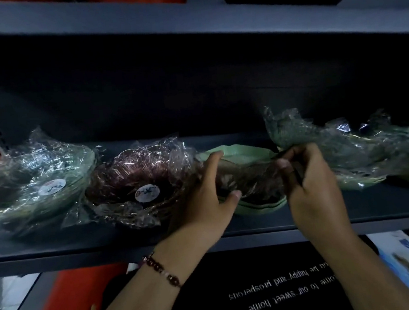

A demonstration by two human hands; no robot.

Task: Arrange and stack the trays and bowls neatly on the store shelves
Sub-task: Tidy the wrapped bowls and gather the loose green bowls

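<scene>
A black mat (275, 286) with white lettering lies below.

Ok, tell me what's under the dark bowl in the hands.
A green tray stack lies under the dark bowl that the left hand and right hand grip. The stack's middle is covered.

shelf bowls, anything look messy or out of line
Yes. The plastic wrap on the green stack at right sticks up crumpled and loose. The unwrapped green stack, gripped by the left hand and right hand, sits tilted.
</scene>
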